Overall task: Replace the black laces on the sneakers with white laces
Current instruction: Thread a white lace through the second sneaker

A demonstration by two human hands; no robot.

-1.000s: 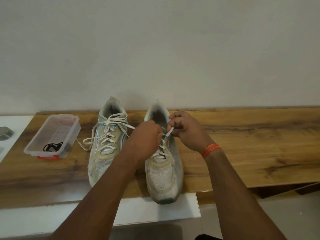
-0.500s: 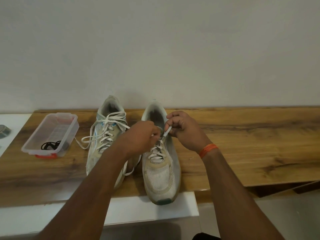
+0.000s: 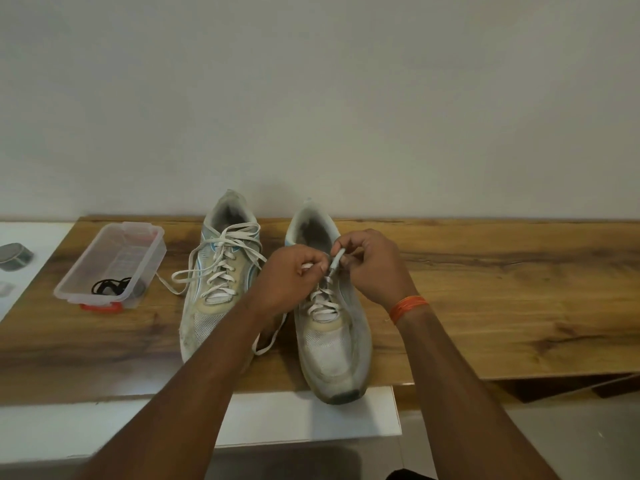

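Plain pale wall behind; wooden tabletop against it; white surface left.

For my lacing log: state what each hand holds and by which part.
Right hand pinches the white lace near its tip, above the right sneaker. Left hand grips that lace's other strand; exact spot hidden.

A: What is worn on the arms?

B: Nothing on either forearm. Both are bare, no sleeves seen up to the near edge of the view.

A: Wrists?

B: An orange thread band is wound in several thin strands round the wrist of the right hand. The wrist of the left hand is bare.

A: Rings, gloves?

B: None made out on the fingers. Dark clothing is glimpsed at the bottom edge; type cannot be told.
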